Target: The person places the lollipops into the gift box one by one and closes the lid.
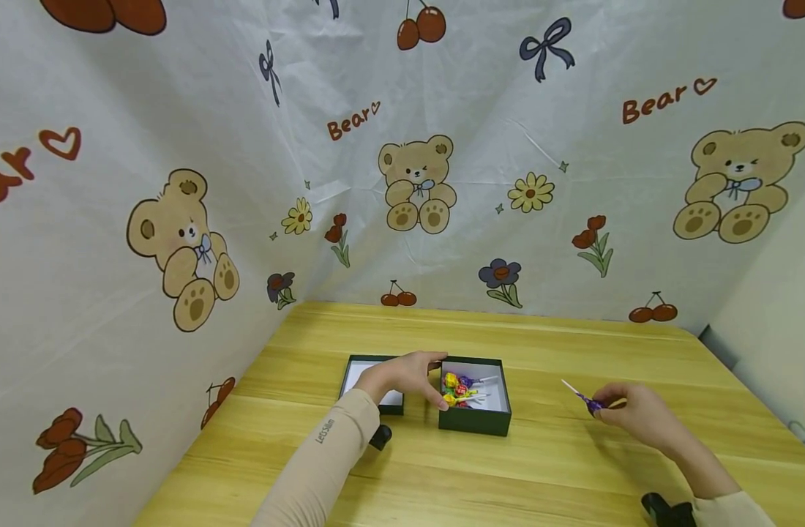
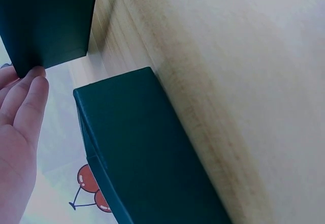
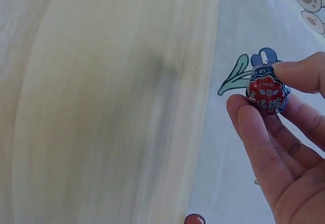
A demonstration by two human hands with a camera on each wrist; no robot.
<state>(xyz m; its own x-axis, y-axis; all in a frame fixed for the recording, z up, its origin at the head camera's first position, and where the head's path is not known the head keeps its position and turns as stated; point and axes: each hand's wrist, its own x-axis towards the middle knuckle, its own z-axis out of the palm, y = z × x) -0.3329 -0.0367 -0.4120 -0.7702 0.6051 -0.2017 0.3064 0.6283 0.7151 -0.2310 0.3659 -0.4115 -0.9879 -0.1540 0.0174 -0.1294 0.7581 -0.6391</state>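
My left hand (image 1: 412, 373) spans the left side of a dark green box (image 1: 475, 421), thumb at the front corner and fingers at the back one. Inside that box, toward its left, several wrapped lollipops (image 1: 462, 390) lie with white sticks pointing right. In the left wrist view, the fingers (image 2: 30, 102) touch a corner of the box (image 2: 48, 21). To the right of the box, my right hand (image 1: 639, 417) pinches a purple-wrapped lollipop (image 1: 593, 405) by its head above the table, its stick pointing up and left. The right wrist view shows printed lettering on its wrapper (image 3: 268, 92).
A second shallow green box part (image 1: 394, 410) with a white inside stands left of the candy box, partly hidden by the left forearm. Both sit on a wood-grain table (image 1: 541, 476). A bear-printed cloth (image 1: 481, 117) hangs behind and at the left.
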